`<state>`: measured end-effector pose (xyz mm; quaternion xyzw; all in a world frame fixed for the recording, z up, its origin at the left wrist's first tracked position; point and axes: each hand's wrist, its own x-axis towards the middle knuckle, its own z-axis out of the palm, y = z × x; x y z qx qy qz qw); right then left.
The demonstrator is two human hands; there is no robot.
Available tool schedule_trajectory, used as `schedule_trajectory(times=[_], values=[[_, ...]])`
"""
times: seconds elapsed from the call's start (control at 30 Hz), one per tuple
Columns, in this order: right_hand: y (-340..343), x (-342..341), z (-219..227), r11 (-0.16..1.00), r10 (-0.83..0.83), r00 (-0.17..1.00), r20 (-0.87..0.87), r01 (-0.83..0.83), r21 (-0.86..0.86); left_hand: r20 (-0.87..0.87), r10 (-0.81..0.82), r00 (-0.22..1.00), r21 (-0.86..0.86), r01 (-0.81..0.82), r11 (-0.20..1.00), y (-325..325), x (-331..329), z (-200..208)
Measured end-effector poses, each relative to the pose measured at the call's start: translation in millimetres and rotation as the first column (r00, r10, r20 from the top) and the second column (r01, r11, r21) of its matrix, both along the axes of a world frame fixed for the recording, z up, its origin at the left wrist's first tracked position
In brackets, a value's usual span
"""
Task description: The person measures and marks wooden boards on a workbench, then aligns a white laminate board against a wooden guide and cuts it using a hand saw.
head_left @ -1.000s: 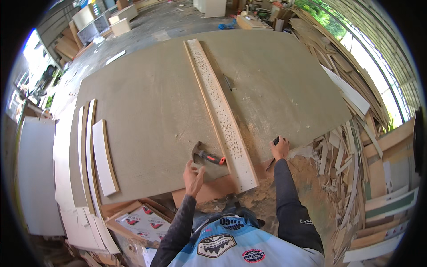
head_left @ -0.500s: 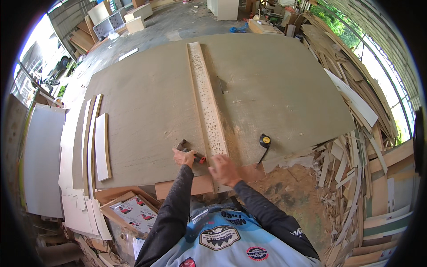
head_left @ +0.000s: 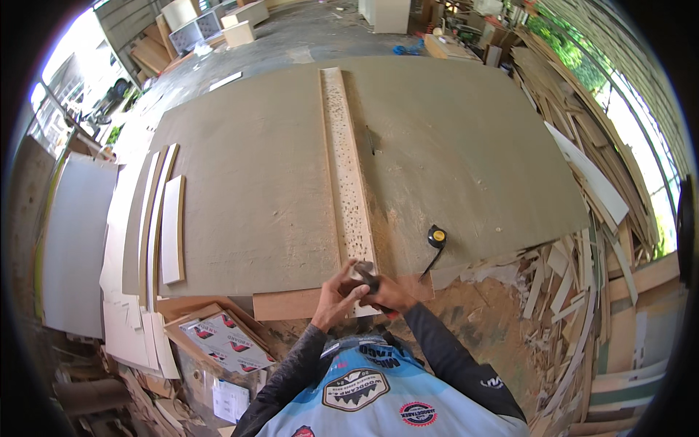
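My left hand (head_left: 335, 293) and my right hand (head_left: 392, 295) meet over the near end of a long pale wooden strip (head_left: 346, 167) dotted with small holes. Both close around a hammer (head_left: 366, 273) with a dark head; a bit of its red handle shows under my right hand. The strip runs away from me down the middle of a large grey board (head_left: 247, 189). A yellow-and-black tape measure (head_left: 436, 236) lies on the board just right of my hands, its strap trailing toward the edge.
Narrow white boards (head_left: 172, 227) lie along the grey board's left side. A brown board (head_left: 287, 304) sticks out under the near edge. Heaps of wood offcuts (head_left: 582, 291) fill the right side. Printed cardboard (head_left: 226, 342) lies at lower left.
My right hand put the tape measure down on the board and came left. My left hand picked the hammer up off the board. Both hands now hold it together over the strip's near end.
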<state>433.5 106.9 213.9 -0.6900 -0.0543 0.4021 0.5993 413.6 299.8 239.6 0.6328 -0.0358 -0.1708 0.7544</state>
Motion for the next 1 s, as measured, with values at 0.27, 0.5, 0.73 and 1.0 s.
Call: schedule_trajectory(times=[0.27, 0.5, 0.73, 1.0], values=[[-94, -108, -91, 0.379, -0.701, 0.443, 0.559, 0.895, -0.235, 0.269, -0.387, 0.882, 0.903, -0.092, 0.419, -18, -8, -38], [-74, -111, -88, 0.079, -0.997, 0.079, -0.02, 0.996, 0.028, 0.116, -0.468, 0.876, 0.958, 0.026, 0.286, -25, -13, -72], [-55, -127, 6, 0.25, -0.962, 0.273, -0.022, 0.909, 0.334, 0.205, -0.445, 0.872, 0.682, 0.199, 0.704, 29, 1, -72], [-1, -94, 67, 0.745, -0.598, 0.797, -0.084, 0.591, 0.309, -0.134, 0.252, 0.958, 0.062, -0.245, 0.967, 8, 30, -53]])
